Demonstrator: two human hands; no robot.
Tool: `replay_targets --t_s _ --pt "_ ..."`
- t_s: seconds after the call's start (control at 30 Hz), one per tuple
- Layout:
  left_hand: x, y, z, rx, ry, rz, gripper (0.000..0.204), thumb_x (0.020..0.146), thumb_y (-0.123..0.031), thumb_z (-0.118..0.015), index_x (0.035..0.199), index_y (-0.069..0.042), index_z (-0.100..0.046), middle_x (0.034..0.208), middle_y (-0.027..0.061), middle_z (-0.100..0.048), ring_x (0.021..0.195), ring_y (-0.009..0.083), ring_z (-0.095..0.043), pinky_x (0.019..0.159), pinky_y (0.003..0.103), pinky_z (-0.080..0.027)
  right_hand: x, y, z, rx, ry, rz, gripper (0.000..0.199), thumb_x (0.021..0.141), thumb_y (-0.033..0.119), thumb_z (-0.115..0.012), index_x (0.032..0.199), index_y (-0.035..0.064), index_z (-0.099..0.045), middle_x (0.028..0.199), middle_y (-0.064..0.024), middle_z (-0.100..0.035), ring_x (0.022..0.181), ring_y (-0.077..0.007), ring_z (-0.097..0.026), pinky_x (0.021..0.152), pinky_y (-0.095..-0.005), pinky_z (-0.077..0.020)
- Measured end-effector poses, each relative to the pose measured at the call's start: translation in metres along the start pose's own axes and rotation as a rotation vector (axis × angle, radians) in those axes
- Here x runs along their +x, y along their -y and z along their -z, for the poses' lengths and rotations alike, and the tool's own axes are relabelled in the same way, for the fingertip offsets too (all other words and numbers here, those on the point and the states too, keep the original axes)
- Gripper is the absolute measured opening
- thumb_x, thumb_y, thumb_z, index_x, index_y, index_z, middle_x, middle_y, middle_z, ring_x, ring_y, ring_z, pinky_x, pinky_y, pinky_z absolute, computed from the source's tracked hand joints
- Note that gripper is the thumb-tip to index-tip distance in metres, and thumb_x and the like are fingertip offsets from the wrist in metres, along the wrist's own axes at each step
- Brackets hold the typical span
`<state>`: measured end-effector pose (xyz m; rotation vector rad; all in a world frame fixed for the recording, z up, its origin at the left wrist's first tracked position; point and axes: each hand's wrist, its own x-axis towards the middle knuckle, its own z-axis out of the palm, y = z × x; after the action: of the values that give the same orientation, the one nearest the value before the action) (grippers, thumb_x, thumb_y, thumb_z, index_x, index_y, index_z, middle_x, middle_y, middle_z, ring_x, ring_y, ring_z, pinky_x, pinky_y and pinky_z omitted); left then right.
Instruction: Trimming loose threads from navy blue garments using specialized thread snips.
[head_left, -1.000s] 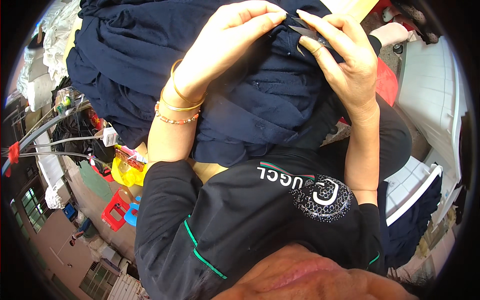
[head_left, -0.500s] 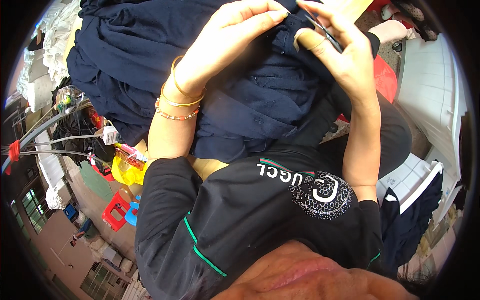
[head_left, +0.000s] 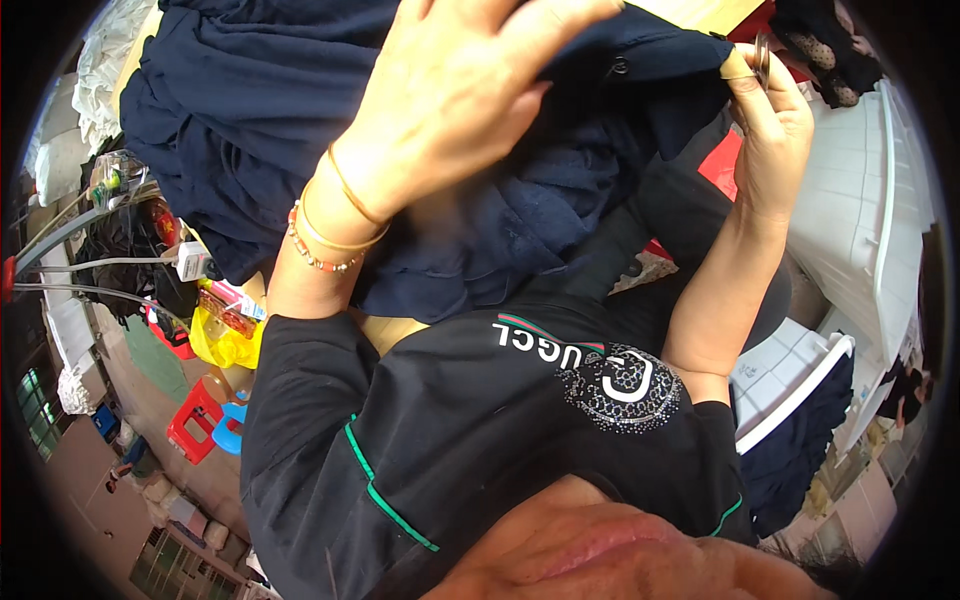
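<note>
A large heap of navy cloth [head_left: 250, 130] spreads across the surface in front of me. My left hand [head_left: 460, 95] is over the heap with its fingers apart; some fingertips run past the upper edge of the view. Out to the right, my right hand [head_left: 770, 125] pinches a corner of the navy garment and stretches it sideways. A tan covering wraps that thumb. Small metal thread snips [head_left: 762, 60] are also in the right hand, mostly hidden by its fingers. A round dark button [head_left: 620, 65] shows on the stretched part of the cloth.
White plastic bins [head_left: 840, 190] stand at the right, with dark cloth [head_left: 800, 470] beside them. On the left are a yellow bag [head_left: 225, 335], a red stool [head_left: 190, 420] and a blue stool [head_left: 230, 425]. White cloth [head_left: 105, 80] is piled at the far left.
My right hand has moved right, pulling the cloth corner out. The left hand has come off its pinch near the button and spread open, nearer to me.
</note>
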<state>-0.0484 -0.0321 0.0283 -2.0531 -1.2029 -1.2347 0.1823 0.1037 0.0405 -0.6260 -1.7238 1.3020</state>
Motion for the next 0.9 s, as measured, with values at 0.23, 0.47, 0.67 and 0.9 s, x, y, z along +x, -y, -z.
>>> replay_targets --t_s 0.23,0.47,0.67,0.9 --pt "-0.005 -0.047 -0.001 0.063 0.299 0.28 0.041 0.085 -0.011 -0.064 0.126 -0.014 -0.065 0.118 0.0078 -0.062 0.101 0.0239 -0.065 0.086 0.035 -0.051 0.004 -0.009 0.02 0.019 -0.008 -0.125 0.02 0.093 0.011 -0.075 0.111 0.0019 -0.075 0.083 0.0078 -0.064 0.065 0.0013 -0.042 0.059 -0.0186 -0.0274" --pt "-0.017 -0.017 -0.013 -0.047 -0.141 0.015 0.038 0.074 0.008 -0.069 0.11 -0.002 -0.064 0.098 0.0169 -0.064 0.091 0.0349 -0.064 0.081 0.04 -0.051 -0.006 -0.011 0.011 -0.043 0.071 -0.043 0.011 0.096 0.006 -0.071 0.103 -0.001 -0.073 0.09 0.0045 -0.066 0.083 -0.0031 -0.057 0.076 -0.0186 -0.0434" --pt "0.024 -0.042 0.026 -0.217 0.49 0.549 0.024 0.087 0.002 -0.072 0.109 -0.001 -0.064 0.098 0.0112 -0.067 0.09 0.0268 -0.065 0.083 0.034 -0.051 -0.03 -0.03 0.02 -0.442 0.198 0.037 0.017 0.089 0.004 -0.072 0.105 -0.0016 -0.069 0.088 -0.0022 -0.067 0.079 -0.0109 -0.061 0.073 -0.0247 -0.0477" --pt "-0.008 -0.038 0.014 -0.206 0.461 0.61 0.031 0.085 -0.021 -0.083 0.108 -0.003 -0.074 0.101 0.0098 -0.072 0.097 0.0255 -0.069 0.086 0.034 -0.052 -0.048 -0.021 0.006 -0.538 0.189 0.092 0.037 0.089 0.006 -0.076 0.125 0.0045 -0.069 0.107 -0.001 -0.067 0.099 -0.0107 -0.06 0.092 -0.0243 -0.0465"
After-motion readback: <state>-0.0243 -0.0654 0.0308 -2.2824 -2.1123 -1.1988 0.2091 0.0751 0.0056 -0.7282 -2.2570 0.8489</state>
